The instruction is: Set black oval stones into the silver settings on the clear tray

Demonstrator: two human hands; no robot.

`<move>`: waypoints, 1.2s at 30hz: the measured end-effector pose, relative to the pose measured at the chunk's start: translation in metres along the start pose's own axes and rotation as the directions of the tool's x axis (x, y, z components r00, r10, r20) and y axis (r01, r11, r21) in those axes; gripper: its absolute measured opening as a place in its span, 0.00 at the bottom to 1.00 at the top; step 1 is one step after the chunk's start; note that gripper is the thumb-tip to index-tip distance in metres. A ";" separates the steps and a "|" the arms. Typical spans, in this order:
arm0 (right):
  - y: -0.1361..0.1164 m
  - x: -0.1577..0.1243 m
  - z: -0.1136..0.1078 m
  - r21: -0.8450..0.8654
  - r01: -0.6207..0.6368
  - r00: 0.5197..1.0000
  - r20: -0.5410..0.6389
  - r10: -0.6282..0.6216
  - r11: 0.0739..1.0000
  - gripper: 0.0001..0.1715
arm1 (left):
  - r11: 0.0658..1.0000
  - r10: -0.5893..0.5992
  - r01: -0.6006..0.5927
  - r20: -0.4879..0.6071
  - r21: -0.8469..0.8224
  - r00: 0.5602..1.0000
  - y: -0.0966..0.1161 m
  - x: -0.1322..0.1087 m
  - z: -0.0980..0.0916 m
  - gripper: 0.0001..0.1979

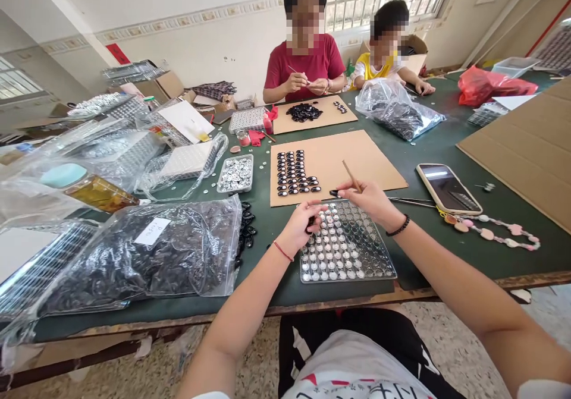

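My right hand [368, 200] is closed on a thin wooden stick [351, 174] that points up and away. A small glossy black oval piece [333, 192] is at its fingertips, over the near edge of the cardboard sheet [348, 155]. My left hand [300, 225] is curled around black pieces [311, 223], partly hidden by the fingers. It hovers over the left side of a clear tray [348, 273] with rows of round cups, many holding whitish discs. On the cardboard, black pieces with white centres [291, 173] stand in rows.
A box of silvery discs [236, 174] and loose black pieces [247, 226] lie left of the tray, beside a bulging bag of black pieces [156, 262]. A phone [448, 188] with a beaded strap lies right. Two people sit across the table; one handles small pieces above another cardboard [281, 126].
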State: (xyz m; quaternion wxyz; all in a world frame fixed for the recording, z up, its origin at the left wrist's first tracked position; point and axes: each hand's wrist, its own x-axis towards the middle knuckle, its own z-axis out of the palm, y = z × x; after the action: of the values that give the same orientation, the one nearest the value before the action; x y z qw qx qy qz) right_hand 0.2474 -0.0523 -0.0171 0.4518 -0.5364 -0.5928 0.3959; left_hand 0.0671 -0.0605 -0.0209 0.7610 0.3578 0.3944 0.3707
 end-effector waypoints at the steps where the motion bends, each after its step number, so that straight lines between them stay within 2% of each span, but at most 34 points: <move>1: -0.001 0.012 0.003 -0.059 0.020 0.999 -0.042 -0.023 0.998 0.17 | 0.993 -0.028 0.025 -0.030 -0.117 0.999 0.003 0.001 -0.003 0.13; 3: 0.000 0.041 0.014 -0.243 0.032 0.992 -0.107 -0.060 0.969 0.15 | 0.965 -0.066 0.044 -0.077 -0.257 0.995 0.008 0.003 -0.009 0.17; 6: 0.010 0.088 0.033 -0.347 0.027 0.993 -0.099 -0.066 0.938 0.13 | 0.951 -0.073 0.038 -0.106 -0.307 0.992 0.011 0.004 -0.013 0.18; 8: 0.019 0.114 0.043 -0.398 0.005 0.996 -0.081 -0.041 0.917 0.11 | 0.950 -0.046 0.016 -0.087 -0.313 0.995 0.013 0.003 -0.014 0.16; 10: 0.028 0.131 0.049 -0.443 -0.024 0.998 -0.059 -0.003 0.896 0.09 | 0.951 0.003 -0.019 -0.053 -0.307 0.999 0.015 0.003 -0.015 0.13; 13: 0.039 0.140 0.052 -0.491 -0.055 0.998 -0.033 0.045 0.870 0.08 | 0.963 0.070 -0.079 -0.044 -0.258 0.997 0.019 0.002 -0.019 0.08; 17: 0.044 0.140 0.052 -0.522 -0.065 0.998 -0.015 0.067 0.851 0.11 | 0.973 0.083 -0.097 -0.075 -0.212 0.994 0.019 0.004 -0.019 0.05; 24: 0.040 0.138 0.050 -0.485 -0.057 0.998 -0.008 0.061 0.873 0.10 | 0.967 0.096 -0.115 -0.093 -0.228 0.991 0.014 0.009 -0.020 0.08; 27: 0.034 0.131 0.047 -0.448 -0.026 1.000 -0.018 0.020 0.894 0.13 | 0.956 0.119 -0.151 -0.138 -0.253 0.983 0.018 0.012 -0.025 0.12; 31: 0.020 0.102 0.037 -0.380 0.060 0.998 0.009 -0.061 0.923 0.18 | 0.942 0.141 -0.193 -0.197 -0.276 0.970 0.023 0.016 -0.031 0.14; 36: 0.008 0.037 0.018 -0.288 0.121 0.992 0.053 -0.111 0.950 0.26 | 0.945 0.138 -0.188 -0.194 -0.268 0.971 0.022 0.016 -0.028 0.13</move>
State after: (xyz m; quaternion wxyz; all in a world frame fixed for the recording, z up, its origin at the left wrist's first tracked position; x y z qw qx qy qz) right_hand 0.2317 -0.0143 -0.0255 0.3800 -0.5538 -0.6831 0.2869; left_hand 0.0430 -0.0294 -0.0197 0.7340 0.2426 0.3704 0.5149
